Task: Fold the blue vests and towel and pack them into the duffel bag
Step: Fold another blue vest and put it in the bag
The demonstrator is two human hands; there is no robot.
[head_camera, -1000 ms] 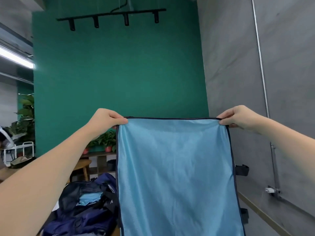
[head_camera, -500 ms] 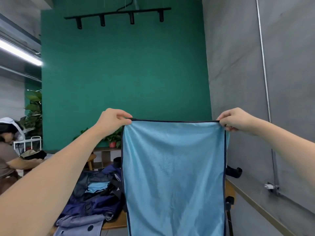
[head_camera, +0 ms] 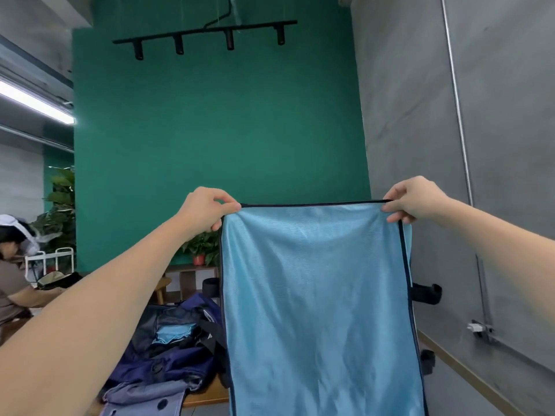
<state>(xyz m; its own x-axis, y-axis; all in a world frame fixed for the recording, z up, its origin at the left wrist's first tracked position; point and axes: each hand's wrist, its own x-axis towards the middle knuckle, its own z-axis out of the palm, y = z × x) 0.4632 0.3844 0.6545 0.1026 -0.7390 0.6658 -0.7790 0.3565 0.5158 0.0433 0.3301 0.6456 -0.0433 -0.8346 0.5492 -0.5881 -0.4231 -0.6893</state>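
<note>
A: Entry, left side first. What is held, and how?

B: The left hand [head_camera: 207, 210] is seen raised ahead of the chest; its fingers [head_camera: 228, 202] are pinched together on the upper left corner of the towel [head_camera: 315, 295]. The upper right corner is pinched the same way by the right hand [head_camera: 411, 199]. The top hem is drawn nearly level between the two.

A: Orientation of the cloth?

B: The towel is hung straight down from the fingers, long axis vertical, dark-piped side edges roughly parallel. Its lower end is cut off by the bottom of the view, so contact with anything below cannot be told. Both hands are equally near; neither is favoured.

A: What is the coming fold judged to turn on?

B: Probably the two held corners being brought together, or the sheet being lowered flat. Either way the free length lies below the fingers and must be controlled.

A: Surface and room?

B: Low on the left, the duffel bag [head_camera: 168, 325] is seen open on a wooden tabletop [head_camera: 207, 394], a light blue item already inside. Dark blue vests [head_camera: 156, 382] are heaped in front of it. A green wall [head_camera: 210, 130] stands behind, a grey wall [head_camera: 420, 115] on the right.
</note>
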